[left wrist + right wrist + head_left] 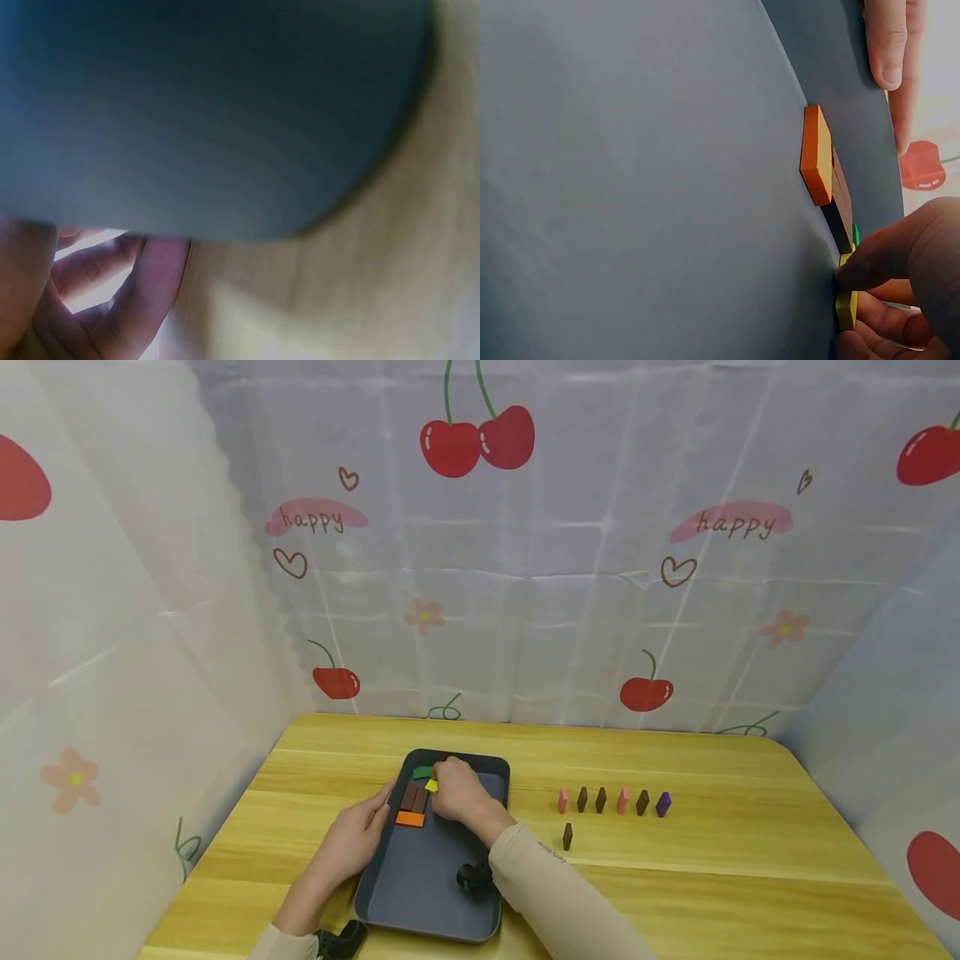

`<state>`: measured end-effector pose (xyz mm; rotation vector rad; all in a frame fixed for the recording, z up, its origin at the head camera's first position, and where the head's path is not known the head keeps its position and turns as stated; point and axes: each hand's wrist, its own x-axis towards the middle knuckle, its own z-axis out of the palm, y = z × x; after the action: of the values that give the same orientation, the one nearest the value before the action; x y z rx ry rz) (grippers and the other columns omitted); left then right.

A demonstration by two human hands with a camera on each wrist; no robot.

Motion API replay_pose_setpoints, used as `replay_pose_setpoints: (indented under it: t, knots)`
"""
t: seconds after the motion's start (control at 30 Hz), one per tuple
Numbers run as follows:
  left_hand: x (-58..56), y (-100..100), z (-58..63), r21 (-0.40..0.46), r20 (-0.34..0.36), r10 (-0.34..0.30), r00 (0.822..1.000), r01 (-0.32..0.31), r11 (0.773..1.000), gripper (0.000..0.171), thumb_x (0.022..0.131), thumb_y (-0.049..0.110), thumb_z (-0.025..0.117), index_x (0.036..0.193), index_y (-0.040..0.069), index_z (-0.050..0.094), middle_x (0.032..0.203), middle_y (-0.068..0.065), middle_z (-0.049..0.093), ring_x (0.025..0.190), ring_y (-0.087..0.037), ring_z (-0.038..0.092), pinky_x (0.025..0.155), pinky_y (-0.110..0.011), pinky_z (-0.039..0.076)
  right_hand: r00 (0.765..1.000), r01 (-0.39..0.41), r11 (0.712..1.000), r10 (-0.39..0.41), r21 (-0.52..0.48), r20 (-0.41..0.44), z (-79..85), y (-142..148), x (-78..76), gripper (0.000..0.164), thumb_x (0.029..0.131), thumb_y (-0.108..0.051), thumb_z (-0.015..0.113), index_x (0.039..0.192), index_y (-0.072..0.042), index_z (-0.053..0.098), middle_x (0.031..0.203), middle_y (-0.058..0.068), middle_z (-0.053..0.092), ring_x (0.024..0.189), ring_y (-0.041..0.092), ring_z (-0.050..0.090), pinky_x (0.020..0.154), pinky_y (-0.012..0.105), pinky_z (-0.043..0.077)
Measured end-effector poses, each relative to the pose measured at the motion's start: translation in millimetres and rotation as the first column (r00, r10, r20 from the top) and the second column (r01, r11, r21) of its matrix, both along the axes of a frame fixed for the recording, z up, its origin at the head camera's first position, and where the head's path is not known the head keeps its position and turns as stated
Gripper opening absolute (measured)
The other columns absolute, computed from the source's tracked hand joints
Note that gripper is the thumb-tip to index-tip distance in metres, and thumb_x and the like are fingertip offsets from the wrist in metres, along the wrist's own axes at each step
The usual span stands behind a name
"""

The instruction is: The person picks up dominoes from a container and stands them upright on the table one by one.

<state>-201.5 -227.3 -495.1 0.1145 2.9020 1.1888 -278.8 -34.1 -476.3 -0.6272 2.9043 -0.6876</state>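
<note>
Kinda creasy pale curtain (558, 539) is hanging along the back edge of the wood-grain table (720, 827), showing cherries (450, 449) and flowers (424, 617); matching sheets (135, 635) are walling both sides, catching light.

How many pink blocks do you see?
2: one pink block at the left end of the row of six right of the tray, another pink block fourth from the left. The right hand might hide more.
</note>
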Motion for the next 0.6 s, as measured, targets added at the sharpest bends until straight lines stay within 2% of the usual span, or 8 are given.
replay_pose_setpoints:
  t: [0.27, 0.3, 0.4, 0.47, 0.53, 0.6]
  knots:
    - [0.9, 1, 0.6, 0.007, -0.002, -0.005, 1.000, 0.005, 1.000, 0.049, 0.111, 0.020, 0.048, 0.159, 0.017, 0.042, 0.073, -0.004, 0.053, 0.054, -0.017, 0.039, 0.058, -0.029, 0.039, 1.000, 0.017, 0.998, -0.017, -0.067, 0.011, 1.0, 4, 2.9, 0.036, 0.092, -0.004, 0.064, 0.128, -0.004, 0.070, 0.112, 0.012, 0.064, 0.096, 0.023, 0.061, 0.088, 0.036, 0.055]
    - [0.6, 1, 0.4, 0.004, -0.010, -0.004, 1.000, 0.004, 1.000, 0.049, 0.111, 0.020, 0.049, 0.159, 0.016, 0.042, 0.079, -0.005, 0.059, 0.057, -0.016, 0.042, 0.061, -0.029, 0.040, 1.000, 0.016, 0.997, -0.015, -0.081, 0.010, 1.5, 5, 3.4, 0.036, 0.092, -0.004, 0.064, 0.127, -0.004, 0.071, 0.112, 0.012, 0.064, 0.095, 0.023, 0.060, 0.086, 0.037, 0.055]
    - [1.4, 0, 0.4, 0.003, -0.006, 0.000, 1.000, 0.000, 1.000, 0.049, 0.111, 0.020, 0.049, 0.159, 0.017, 0.042, 0.085, -0.010, 0.063, 0.059, -0.016, 0.043, 0.063, -0.029, 0.041, 1.000, 0.008, 0.993, -0.007, -0.116, 0.011, 4.6, 7, 5.5, 0.036, 0.094, -0.005, 0.064, 0.129, -0.004, 0.070, 0.115, 0.012, 0.064, 0.097, 0.023, 0.061, 0.087, 0.038, 0.055]
    - [1.0, 0, -0.3, -0.004, -0.019, 0.003, 1.000, -0.003, 1.000, 0.049, 0.110, 0.020, 0.049, 0.158, 0.017, 0.043, 0.104, -0.014, 0.071, 0.066, -0.013, 0.050, 0.066, -0.029, 0.043, 1.000, 0.008, 0.990, -0.005, -0.143, 0.020, 7.3, 8, 7.5, 0.036, 0.094, -0.006, 0.065, 0.130, -0.005, 0.069, 0.116, 0.012, 0.065, 0.099, 0.024, 0.061, 0.088, 0.039, 0.055]
    - [1.3, 0, -0.7, -0.004, -0.020, 0.003, 1.000, -0.003, 1.000, 0.049, 0.110, 0.020, 0.049, 0.158, 0.017, 0.043, 0.112, -0.016, 0.072, 0.070, -0.014, 0.053, 0.068, -0.030, 0.044, 0.999, 0.007, 0.987, -0.002, -0.163, 0.032, 10.4, 10, 10.1, 0.037, 0.095, -0.008, 0.065, 0.131, -0.006, 0.069, 0.118, 0.012, 0.065, 0.102, 0.024, 0.062, 0.090, 0.040, 0.055]
    - [0.8, 0, -1.8, -0.005, -0.031, -0.001, 1.000, 0.001, 1.000, 0.048, 0.110, 0.020, 0.049, 0.158, 0.016, 0.044, 0.134, -0.015, 0.068, 0.080, -0.015, 0.058, 0.072, -0.032, 0.044, 0.999, 0.010, 0.983, -0.002, -0.185, 0.044, 13.0, 11, 13.0, 0.037, 0.095, -0.010, 0.066, 0.132, -0.008, 0.068, 0.118, 0.011, 0.065, 0.103, 0.024, 0.062, 0.091, 0.041, 0.055]
